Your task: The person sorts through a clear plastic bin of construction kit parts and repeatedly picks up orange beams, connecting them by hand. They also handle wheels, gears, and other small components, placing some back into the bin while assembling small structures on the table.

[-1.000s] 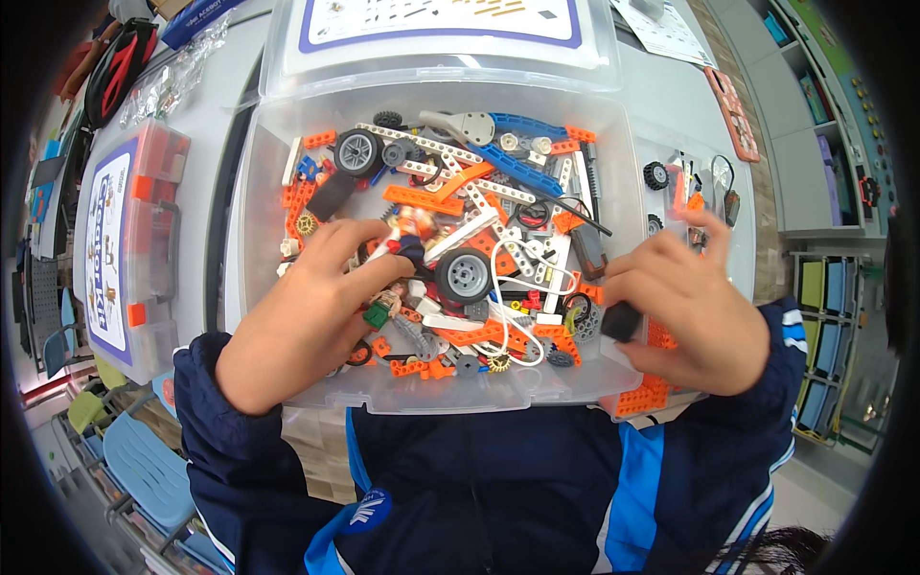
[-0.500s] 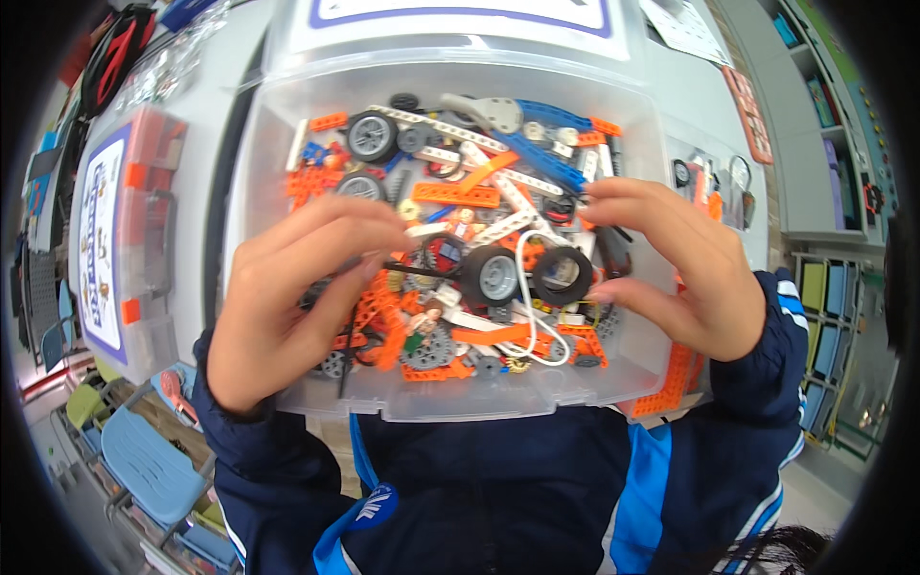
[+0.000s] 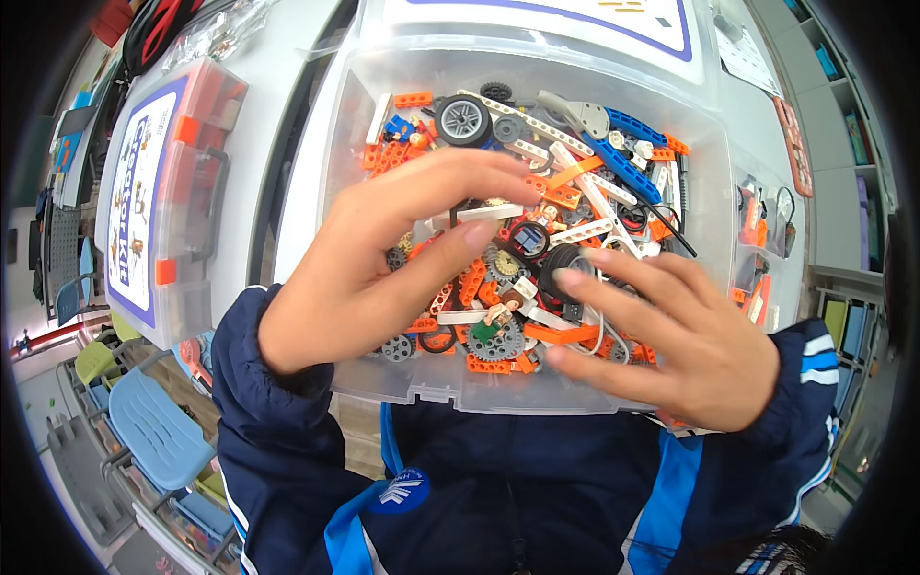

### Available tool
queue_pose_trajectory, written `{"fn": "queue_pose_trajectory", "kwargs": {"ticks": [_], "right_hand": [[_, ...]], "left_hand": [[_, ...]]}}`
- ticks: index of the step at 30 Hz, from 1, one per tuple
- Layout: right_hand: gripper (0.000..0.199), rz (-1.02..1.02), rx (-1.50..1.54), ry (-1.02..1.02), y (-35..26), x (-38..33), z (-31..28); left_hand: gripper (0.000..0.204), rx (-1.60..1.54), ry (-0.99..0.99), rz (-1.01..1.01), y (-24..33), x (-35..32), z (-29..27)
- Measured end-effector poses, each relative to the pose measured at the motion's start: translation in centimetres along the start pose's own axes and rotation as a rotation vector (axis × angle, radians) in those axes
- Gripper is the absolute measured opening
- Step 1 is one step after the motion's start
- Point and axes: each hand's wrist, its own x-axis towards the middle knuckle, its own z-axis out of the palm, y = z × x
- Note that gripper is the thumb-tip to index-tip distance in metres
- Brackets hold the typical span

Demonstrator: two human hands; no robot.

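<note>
A clear plastic box (image 3: 704, 125) of mixed building-kit parts stands before me, its parts heaped inside. My left hand (image 3: 393, 249) hovers over the left half of the heap, thumb and fingers apart, near a white beam (image 3: 471, 217). Over the right half, my right hand (image 3: 680, 335) has its fingers spread, the upper ones beside a black wheel (image 3: 563, 271) and partly covering it. White cord (image 3: 611, 337) loops below that hand. A minifigure with green legs (image 3: 494, 318) lies on a large grey gear (image 3: 505, 347). A grey-rimmed wheel (image 3: 463, 120) rests at the back left.
A second, lidded box with orange latches (image 3: 177, 201) stands to the left. Behind is the open box's lid (image 3: 575, 24). More parts lie in a clear container (image 3: 762, 216) at the right. Blue chairs (image 3: 158, 426) stand beyond the table's left side.
The view has shifted, so the box appears farther right. My left hand has come inward over the heap. My right hand's fingers have spread and reached left over the wheel and cord.
</note>
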Motion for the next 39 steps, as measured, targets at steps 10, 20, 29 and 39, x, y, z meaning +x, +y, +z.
{"fn": "queue_pose_trajectory", "kwargs": {"ticks": [10, 20, 29, 39], "right_hand": [[0.068, -0.038, -0.019, -0.132, 3.1, 3.9, 2.8], [0.062, 0.096, -0.112, -0.172, 3.7, 0.9, -0.3], [0.048, 0.248, -0.082, -0.246, 2.5, -1.3, -2.0], [0.052, 0.244, 0.197, -0.18, 1.1, -2.1, -2.2]], "left_hand": [[0.057, -0.327, 0.277, -0.129, 0.1, 0.5, 0.6], [0.069, -0.18, 0.111, -0.333, 0.0, 0.2, 0.4], [0.08, -0.429, 0.282, -0.239, 0.1, 0.1, -0.4], [0.078, -0.48, 0.19, -0.269, 0.4, -0.4, -1.2]]}}
